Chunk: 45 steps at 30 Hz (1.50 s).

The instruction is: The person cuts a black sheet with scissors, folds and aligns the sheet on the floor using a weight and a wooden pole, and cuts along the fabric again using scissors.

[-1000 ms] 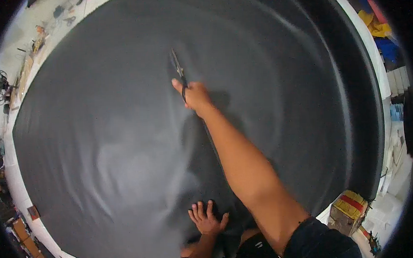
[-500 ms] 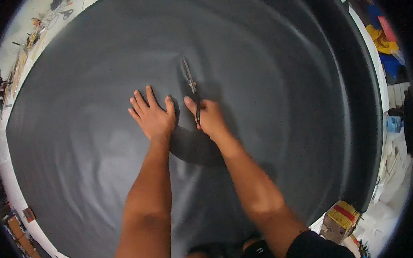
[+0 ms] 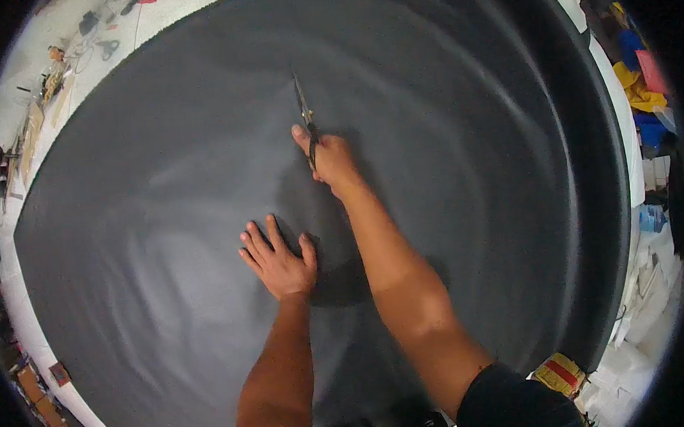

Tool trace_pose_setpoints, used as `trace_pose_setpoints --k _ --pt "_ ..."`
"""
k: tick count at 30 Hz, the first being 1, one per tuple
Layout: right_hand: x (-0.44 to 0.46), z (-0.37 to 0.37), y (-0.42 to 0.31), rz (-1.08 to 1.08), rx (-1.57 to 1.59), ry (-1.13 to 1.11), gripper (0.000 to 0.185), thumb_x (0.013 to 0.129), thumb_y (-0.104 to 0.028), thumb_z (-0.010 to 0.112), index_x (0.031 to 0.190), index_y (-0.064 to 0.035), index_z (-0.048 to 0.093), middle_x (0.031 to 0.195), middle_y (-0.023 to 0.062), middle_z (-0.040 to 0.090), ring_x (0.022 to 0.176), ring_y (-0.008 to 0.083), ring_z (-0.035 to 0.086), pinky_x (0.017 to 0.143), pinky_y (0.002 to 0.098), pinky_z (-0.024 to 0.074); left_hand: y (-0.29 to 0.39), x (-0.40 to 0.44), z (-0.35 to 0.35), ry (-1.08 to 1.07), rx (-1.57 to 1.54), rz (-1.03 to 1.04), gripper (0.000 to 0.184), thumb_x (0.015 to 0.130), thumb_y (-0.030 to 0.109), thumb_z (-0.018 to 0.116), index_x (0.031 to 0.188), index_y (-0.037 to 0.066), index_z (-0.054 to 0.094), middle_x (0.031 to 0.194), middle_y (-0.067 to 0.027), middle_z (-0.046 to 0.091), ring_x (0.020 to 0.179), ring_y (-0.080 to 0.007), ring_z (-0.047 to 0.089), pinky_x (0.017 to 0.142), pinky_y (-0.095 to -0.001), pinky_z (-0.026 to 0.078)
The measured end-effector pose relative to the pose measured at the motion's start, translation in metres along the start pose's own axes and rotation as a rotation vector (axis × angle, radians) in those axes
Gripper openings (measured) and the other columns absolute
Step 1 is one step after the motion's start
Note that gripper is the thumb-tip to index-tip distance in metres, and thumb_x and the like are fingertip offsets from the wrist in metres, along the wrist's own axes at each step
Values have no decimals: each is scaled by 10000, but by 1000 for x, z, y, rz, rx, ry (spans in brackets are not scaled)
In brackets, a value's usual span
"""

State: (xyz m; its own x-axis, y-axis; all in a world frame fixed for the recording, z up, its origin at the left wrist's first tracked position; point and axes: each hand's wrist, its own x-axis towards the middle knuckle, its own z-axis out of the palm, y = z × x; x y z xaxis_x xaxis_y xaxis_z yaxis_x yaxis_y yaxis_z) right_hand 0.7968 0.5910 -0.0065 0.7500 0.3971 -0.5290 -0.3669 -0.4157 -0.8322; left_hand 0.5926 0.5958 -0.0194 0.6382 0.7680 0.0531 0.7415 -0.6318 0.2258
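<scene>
A wide sheet of dark grey material [image 3: 181,190] covers most of the table, with soft creases across it. My right hand [image 3: 330,159] is wrapped round the handles of a pair of scissors [image 3: 304,108], whose blades point away from me over the sheet. Below and left of it, my left hand [image 3: 283,263] lies flat on the material, fingers spread and holding nothing. Whether the blades are cutting into the sheet cannot be made out.
At the right the sheet rises in a long rolled fold [image 3: 605,202]. A yellow and red box [image 3: 560,375] sits at the lower right. Small tools and a second pair of scissors [image 3: 108,49] lie at the upper left.
Since the earliest frame my left hand has moved up the sheet, then back somewhat towards me. My right hand, still holding the scissors, dipped nearer and is now farther away again.
</scene>
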Motion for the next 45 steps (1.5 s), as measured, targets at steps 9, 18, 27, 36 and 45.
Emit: trace_pose_setpoints --k 9,18,27,36,45 --pt "19 -1 -17 -12 12 14 571 801 -584 688 623 -79 489 518 5 449 422 117 451 413 272 369 1 -3 2 -79 -16 -32 673 866 436 524 1423 81 398 1503 -246 264 1412 -440 185 1148 -569 113" --pt "135 18 -86 -41 12 -71 526 805 -545 700 642 -79 517 522 15 472 428 126 450 427 279 355 -3 -6 1 -102 27 -23 667 890 441 508 1427 70 372 1503 -263 254 1416 -436 182 1137 -585 112" --pt "157 18 -104 -16 -55 -61 654 782 -651 638 605 -26 560 547 77 557 505 196 566 543 346 442 -3 -5 4 -121 23 -7 681 885 453 506 1428 68 360 1496 -271 252 1404 -463 188 1120 -618 128" --pt "238 35 -162 -77 -29 -71 554 778 -584 712 673 -65 550 553 18 490 462 121 463 456 278 372 -7 -6 8 -145 -2 -19 698 827 460 545 1397 77 423 1502 -246 258 1417 -448 165 1126 -622 117" --pt "265 40 -169 -195 -19 -88 485 846 -480 694 726 -25 575 617 40 557 482 120 502 468 281 403 -1 -4 3 -148 -14 -33 677 826 451 554 1390 95 439 1500 -240 268 1413 -447 180 1123 -624 132"
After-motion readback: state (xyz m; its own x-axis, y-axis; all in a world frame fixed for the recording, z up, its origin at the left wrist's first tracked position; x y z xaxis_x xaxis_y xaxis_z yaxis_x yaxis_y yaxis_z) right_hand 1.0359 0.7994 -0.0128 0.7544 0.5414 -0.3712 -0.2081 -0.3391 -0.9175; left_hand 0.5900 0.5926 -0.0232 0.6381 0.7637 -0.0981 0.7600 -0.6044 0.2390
